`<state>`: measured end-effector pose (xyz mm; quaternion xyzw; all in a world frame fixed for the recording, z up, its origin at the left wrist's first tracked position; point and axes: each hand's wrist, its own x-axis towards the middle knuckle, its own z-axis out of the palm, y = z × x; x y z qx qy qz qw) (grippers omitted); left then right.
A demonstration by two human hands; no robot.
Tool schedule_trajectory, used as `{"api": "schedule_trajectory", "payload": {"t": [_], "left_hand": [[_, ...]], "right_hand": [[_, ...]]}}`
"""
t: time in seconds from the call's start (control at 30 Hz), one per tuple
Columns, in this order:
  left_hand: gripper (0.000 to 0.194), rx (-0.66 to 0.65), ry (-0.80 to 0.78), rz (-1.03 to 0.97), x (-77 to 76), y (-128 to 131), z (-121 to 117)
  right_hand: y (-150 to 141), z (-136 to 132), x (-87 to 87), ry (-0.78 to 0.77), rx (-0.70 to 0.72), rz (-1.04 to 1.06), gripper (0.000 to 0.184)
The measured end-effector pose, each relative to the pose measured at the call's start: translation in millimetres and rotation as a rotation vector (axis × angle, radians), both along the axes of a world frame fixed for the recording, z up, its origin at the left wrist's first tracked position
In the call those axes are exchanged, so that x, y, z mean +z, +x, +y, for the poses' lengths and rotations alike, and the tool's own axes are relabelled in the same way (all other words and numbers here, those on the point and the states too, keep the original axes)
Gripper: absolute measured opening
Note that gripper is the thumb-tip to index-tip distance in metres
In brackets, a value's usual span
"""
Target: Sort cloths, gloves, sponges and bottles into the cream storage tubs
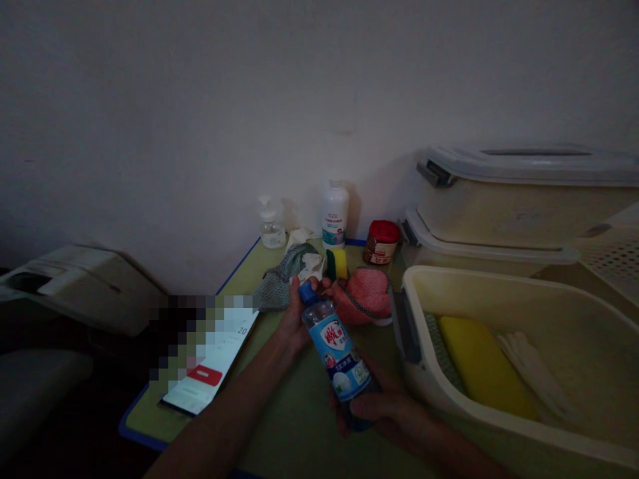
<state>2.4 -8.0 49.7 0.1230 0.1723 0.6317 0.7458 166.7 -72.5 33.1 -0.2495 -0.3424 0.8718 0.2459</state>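
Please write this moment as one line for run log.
left hand: at blue cap | right hand: around bottle, lower end | nearby: pink cloth, sponge, open bin

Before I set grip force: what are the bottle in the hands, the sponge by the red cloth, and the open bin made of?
Bottle: likely clear, glossy plastic; see-through shoulder, printed label.
Sponge: probably matte foam, yellow, with a dark face that may be scouring fibre.
Open bin: looks like smooth cream plastic, moulded rounded rim.
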Motion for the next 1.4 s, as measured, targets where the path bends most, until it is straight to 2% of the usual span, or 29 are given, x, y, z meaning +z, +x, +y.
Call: {"api": "schedule_trajectory", "payload": {"t": [0.2,0.33,0.5,0.6,0.7,0.8,0.93,1.03,1.23,1.4], "left_hand": [[0.038,-0.038,0.06,0.035,-1.2,1.5,-3.9],[0.039,-0.194,0.126,0.049,-6.2,4.6,-9.4],[0.031,-0.338,0.242,0.012,-12.7,4.0,-11.1],[0.023,-0.334,0.278,0.021,-11.1,4.3,-10.2],[0.018,-0.278,0.289,0.072,-5.9,4.3,-10.4],[0.016,-0.223,0.314,0.13,-0.2,1.6,-11.6],[0.015,-0.104,0.29,0.212,4.3,-2.4,-12.7],[0.016,-0.032,0.238,0.233,3.8,-2.7,-12.4],[0.016,-0.06,0.251,0.209,0.5,-0.3,-11.5],[0.019,-0.095,0.318,0.194,6.4,1.2,-13.5]], "right_hand": [[0.4,-0.1,1.1,-0.02,0.02,0.043,0.071],[1.1,-0.8,-2.4,-0.04,0.024,0.072,0.067],[2.4,1.4,-13.1,-0.058,0.083,0.068,0.093],[1.4,1.6,-10.2,-0.056,0.095,0.02,0.098],[-2.4,-0.5,-4.4,-0.015,0.078,-0.048,0.096],[-6.8,-4.7,-4.4,0.131,0.015,-0.14,0.087],[-8.6,-9.9,-9.7,0.538,-0.224,-0.388,0.064],[-8.9,-11.5,-10.6,0.787,-0.367,-0.566,0.063],[-9.9,-16.4,-5.9,0.948,-0.404,-0.729,0.06],[-4.6,-19.4,-4.0,1.134,-0.431,-0.82,0.063]]}}
